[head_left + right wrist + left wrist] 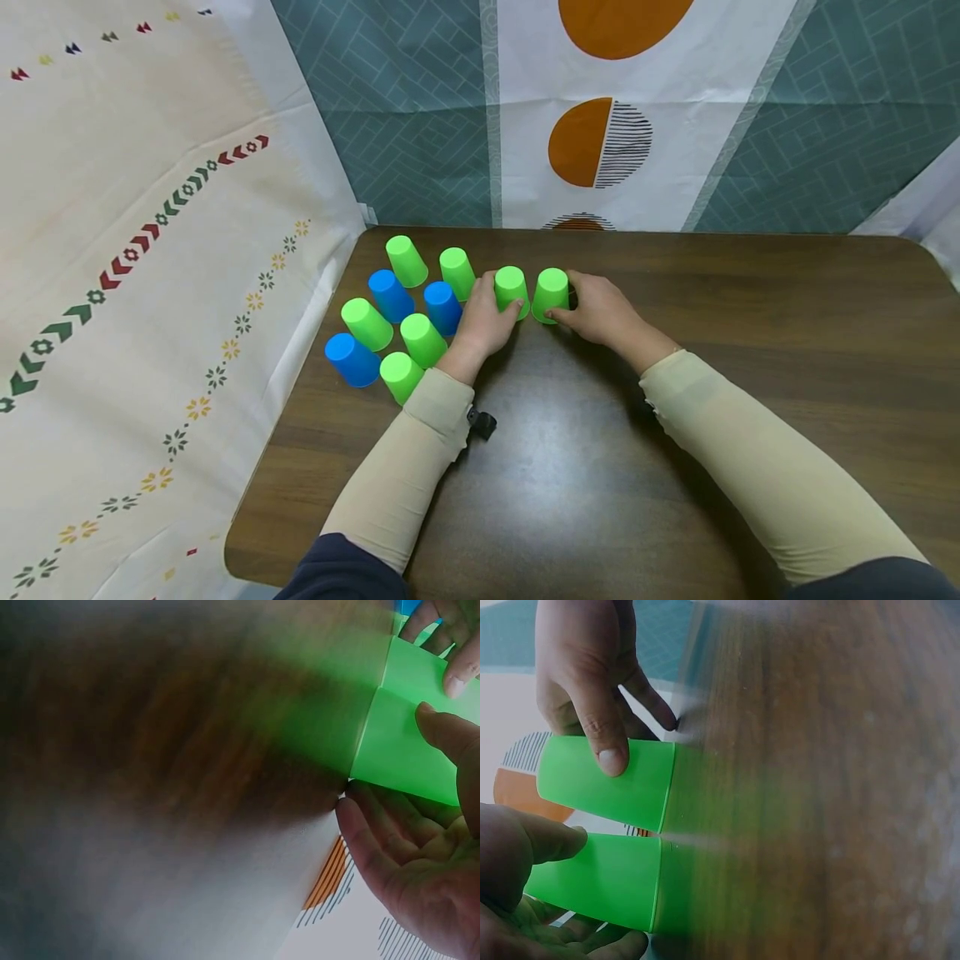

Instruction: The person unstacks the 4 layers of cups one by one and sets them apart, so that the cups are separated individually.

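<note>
Two green cups stand upside down side by side near the table's back edge. My left hand (486, 321) grips the left green cup (511, 291), thumb on its near side and fingers round its left. The right green cup (551, 292) is between the thumb and fingers of my right hand (600, 308). In the left wrist view, a narrow gap parts the left cup (600, 877) from the right cup (622, 780) at their tops, while their rims nearly meet. The right wrist view shows my right thumb (442, 727) lying against its cup (401, 746).
Left of my left hand stand several more upturned cups in rows, among them a green cup (407, 261), a blue cup (443, 307) and a front blue cup (352, 360). My left forearm passes close by a green cup (401, 375). The brown table (750, 333) extends right.
</note>
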A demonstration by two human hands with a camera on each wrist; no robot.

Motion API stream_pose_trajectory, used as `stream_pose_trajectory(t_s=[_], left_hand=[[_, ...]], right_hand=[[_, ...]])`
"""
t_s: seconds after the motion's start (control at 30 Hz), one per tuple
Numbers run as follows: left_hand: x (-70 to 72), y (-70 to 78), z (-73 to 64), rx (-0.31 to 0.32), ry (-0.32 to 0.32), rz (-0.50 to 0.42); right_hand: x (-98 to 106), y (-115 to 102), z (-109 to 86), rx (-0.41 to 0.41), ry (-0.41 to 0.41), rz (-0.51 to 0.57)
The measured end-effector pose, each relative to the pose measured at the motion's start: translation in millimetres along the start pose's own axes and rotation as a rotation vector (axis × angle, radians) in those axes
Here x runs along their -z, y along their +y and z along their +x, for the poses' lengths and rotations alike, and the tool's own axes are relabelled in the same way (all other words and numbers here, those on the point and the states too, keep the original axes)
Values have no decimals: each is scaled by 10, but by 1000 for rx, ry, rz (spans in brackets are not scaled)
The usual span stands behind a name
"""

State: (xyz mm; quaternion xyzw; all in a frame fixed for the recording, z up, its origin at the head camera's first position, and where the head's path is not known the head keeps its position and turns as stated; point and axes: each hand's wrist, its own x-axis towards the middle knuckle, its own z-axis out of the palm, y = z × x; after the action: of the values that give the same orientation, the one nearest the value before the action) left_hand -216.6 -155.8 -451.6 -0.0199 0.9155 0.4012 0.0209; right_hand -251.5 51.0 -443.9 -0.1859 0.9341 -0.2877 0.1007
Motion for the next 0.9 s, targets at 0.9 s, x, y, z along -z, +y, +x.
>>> stream_pose_trajectory(t_s=[0.9], left_hand=[[-19, 11, 12, -19, 5, -20]], right_hand=[[-6, 47, -37, -43, 5, 11]])
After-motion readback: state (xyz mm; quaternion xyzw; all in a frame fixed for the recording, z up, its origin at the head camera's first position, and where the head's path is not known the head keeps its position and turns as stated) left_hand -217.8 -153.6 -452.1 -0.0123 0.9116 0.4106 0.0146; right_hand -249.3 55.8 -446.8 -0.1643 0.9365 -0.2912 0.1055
